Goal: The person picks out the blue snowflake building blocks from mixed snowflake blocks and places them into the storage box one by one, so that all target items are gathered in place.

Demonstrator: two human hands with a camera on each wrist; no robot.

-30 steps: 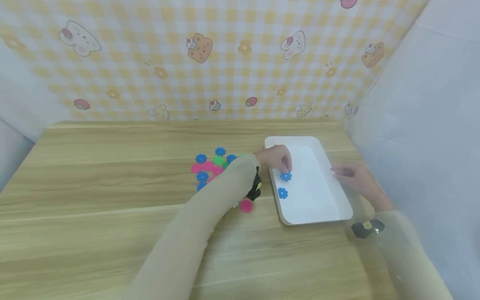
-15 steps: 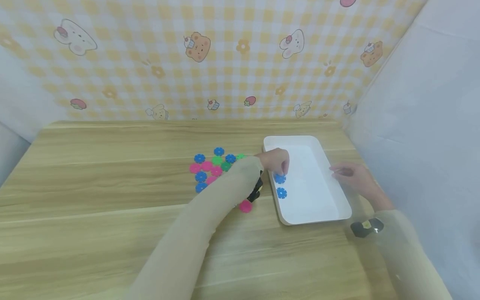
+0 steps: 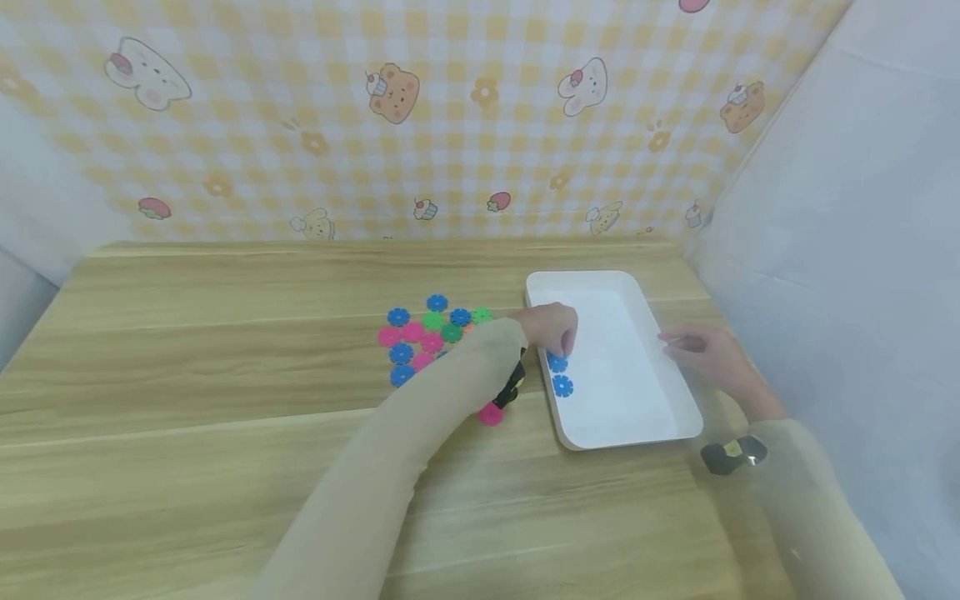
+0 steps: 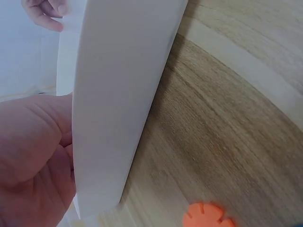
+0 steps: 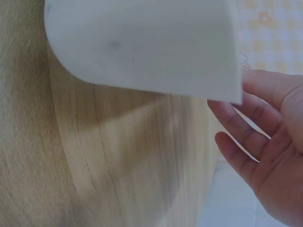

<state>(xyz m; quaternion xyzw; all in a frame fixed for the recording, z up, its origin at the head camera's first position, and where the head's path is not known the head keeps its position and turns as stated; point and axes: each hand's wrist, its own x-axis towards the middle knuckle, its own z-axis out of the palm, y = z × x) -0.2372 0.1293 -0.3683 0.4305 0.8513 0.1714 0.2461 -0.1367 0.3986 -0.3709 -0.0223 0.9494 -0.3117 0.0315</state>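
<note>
My left hand (image 3: 551, 327) reaches over the left rim of the white tray (image 3: 626, 375). Its bent fingers pinch a blue snowflake disc (image 3: 557, 364) at the tray floor by the left wall. Just nearer to me lies a second blue disc (image 3: 562, 386). In the left wrist view the fingertips of the left hand (image 4: 38, 156) are hidden behind the tray wall (image 4: 118, 94). On the tray's right side my right hand (image 3: 708, 357) holds the rim between thumb and fingers. The right wrist view shows that hand (image 5: 279, 127) with its thumb at the rim and the other fingers loosely bent.
Left of the tray, several blue, pink (image 3: 389, 337) and green discs (image 3: 433, 321) lie spread on the wooden table (image 3: 187, 350), partly covered by the left sleeve (image 3: 405, 450). An orange disc (image 4: 206, 216) lies beside the tray. A white curtain (image 3: 862, 250) hangs on the right.
My left hand has brought the blue disc slightly left and toward me, down beside the other blue disc along the tray's left wall. The right hand stays at the rim.
</note>
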